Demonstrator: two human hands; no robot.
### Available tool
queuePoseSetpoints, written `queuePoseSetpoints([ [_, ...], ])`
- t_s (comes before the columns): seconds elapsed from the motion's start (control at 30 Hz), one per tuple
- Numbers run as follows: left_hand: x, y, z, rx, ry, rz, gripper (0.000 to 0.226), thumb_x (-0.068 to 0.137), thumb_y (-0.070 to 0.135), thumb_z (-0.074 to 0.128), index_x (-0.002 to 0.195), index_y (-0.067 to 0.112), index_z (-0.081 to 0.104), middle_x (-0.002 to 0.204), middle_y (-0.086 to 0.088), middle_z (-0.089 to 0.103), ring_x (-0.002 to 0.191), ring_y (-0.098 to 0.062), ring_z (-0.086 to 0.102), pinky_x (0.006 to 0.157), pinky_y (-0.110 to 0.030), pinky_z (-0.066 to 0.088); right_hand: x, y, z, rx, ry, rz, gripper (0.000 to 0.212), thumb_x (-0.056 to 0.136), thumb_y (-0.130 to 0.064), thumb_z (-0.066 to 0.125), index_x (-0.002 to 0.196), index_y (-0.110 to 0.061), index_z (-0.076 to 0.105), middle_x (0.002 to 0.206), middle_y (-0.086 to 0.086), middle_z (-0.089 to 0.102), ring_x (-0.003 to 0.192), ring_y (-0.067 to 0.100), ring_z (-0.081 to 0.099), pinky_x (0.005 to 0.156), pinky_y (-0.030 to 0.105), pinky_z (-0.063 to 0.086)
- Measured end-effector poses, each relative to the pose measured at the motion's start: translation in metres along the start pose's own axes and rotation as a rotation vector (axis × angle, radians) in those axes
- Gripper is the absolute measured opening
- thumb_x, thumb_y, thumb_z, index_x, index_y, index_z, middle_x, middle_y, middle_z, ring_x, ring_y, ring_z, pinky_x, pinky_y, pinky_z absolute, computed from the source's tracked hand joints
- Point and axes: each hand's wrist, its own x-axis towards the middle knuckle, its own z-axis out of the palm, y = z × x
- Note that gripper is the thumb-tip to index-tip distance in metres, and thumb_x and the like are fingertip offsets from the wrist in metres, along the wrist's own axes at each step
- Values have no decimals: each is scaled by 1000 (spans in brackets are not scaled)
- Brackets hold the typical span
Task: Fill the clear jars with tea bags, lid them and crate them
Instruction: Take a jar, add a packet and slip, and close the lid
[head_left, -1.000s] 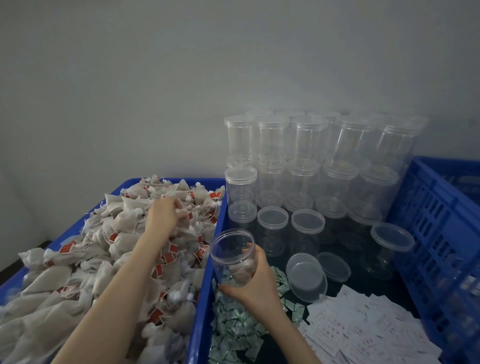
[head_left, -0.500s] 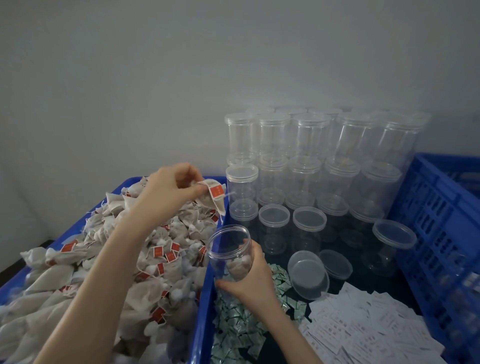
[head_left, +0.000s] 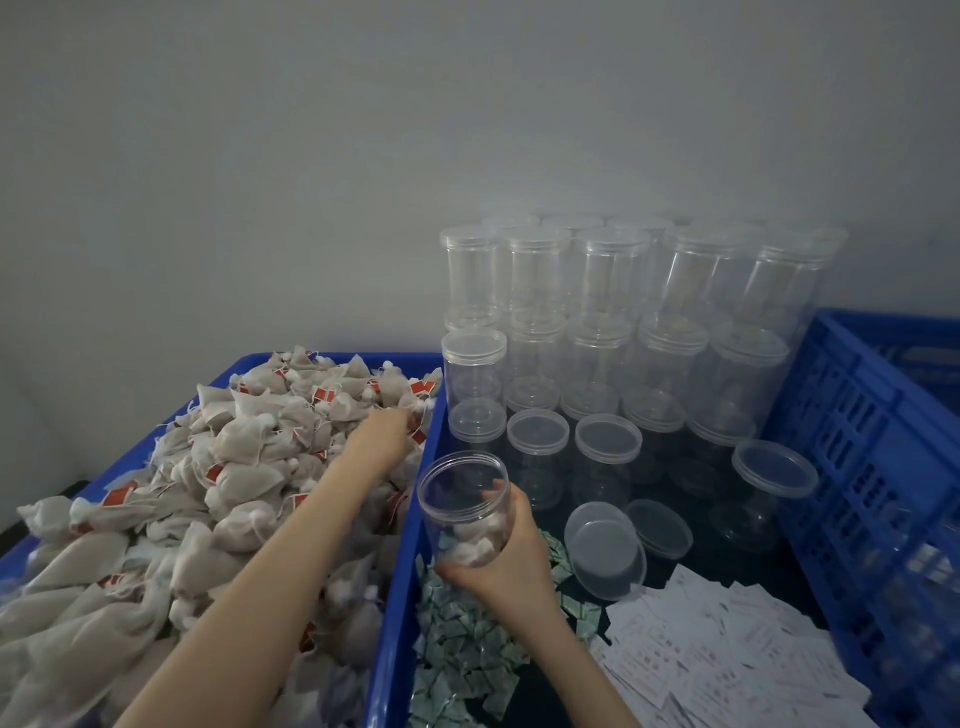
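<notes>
Clear plastic, lidless and tilted toward the bag bin, the open jar (head_left: 464, 506) is gripped by the right hand (head_left: 506, 558), whose fingers wrap its lower wall from behind. A few tea bags already lie in its bottom; it is far from full. It is held above the small green sachets (head_left: 467, 660), just beside the blue bin (head_left: 402, 566) wall.

The left hand (head_left: 382, 441) reaches into the heap of tea bags (head_left: 234, 467) at the far right of the bin. Its fingertips are buried among the bags, so whether they have closed on one cannot be told.

Procedure for the current step, as judged:
- Pinch one bag by its body, not by the string or red tag, to avoid dragging tangled neighbours.
- Keep the jar mouth tilted toward the bin and close to its wall, to shorten each transfer.
- Release the bag only once it is inside the rim.

Loose lids (head_left: 605, 551) lie near the jar, within reach for capping. The blue crate (head_left: 872, 467) stands to the right, beyond the stacked lidded jars (head_left: 613, 332).
</notes>
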Motion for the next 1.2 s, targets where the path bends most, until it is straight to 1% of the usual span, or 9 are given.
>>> queuePoseSetpoints([
  [0.13,12,-6,36,153,-131,24,19,96,20,51,111,14,61,110,-6,65,97,-21,62,88,-36,53,1,-1,-4,2,-4,5,88,43,-37,89,109,-67,40,115,-18,62,101,-5,63,76,16,55],
  [0.27,15,-5,42,319,6,10,17,96,20,49,98,15,64,100,-2,67,91,-18,62,77,-28,47,3,1,-9,2,-4,5,88,47,-30,89,116,-55,42,114,-17,63,100,-4,64,73,13,53],
  [0.33,13,-2,37,376,50,13,11,94,23,54,90,18,62,96,0,66,89,-17,60,81,-30,45,3,2,-11,-7,-3,6,86,48,-29,89,117,-51,42,112,-17,64,100,-4,64,72,12,53],
  [0.5,2,-7,7,207,172,-37,11,91,17,60,101,15,61,93,-2,62,76,-16,56,71,-28,48,2,2,-12,12,-9,11,82,50,-24,89,114,-50,44,104,-32,63,96,-6,65,67,9,52],
  [0.6,-13,-8,-22,94,328,7,15,94,16,58,106,13,67,94,-4,66,74,-15,58,68,-26,46,2,0,-7,31,-14,35,85,47,-28,90,115,-48,44,104,-20,67,95,-6,66,67,10,52],
  [0.8,-61,11,-85,-274,539,245,13,89,19,67,97,11,74,84,3,71,69,-10,62,75,-20,47,3,-1,4,-38,-45,51,100,47,-36,88,135,-35,41,125,-12,59,109,2,61,89,28,57],
  [0.97,-85,29,-106,-377,459,329,8,87,19,69,93,16,74,75,16,65,66,11,58,70,-2,44,5,3,9,-34,-48,83,98,46,-38,87,132,-42,40,123,-12,60,106,5,64,85,33,60],
  [1.07,-89,34,-95,-342,348,385,8,87,20,69,93,19,74,74,19,64,69,11,59,73,-7,48,5,3,10,-23,-48,92,100,46,-37,88,132,-44,38,122,-9,62,109,7,64,88,38,59],
  [1.2,-86,38,-63,-223,-7,457,11,87,25,69,97,26,72,80,21,66,73,10,61,80,-12,52,5,1,7,-22,-11,57,88,46,-36,87,117,-59,39,112,-16,65,97,-1,66,74,23,59],
])
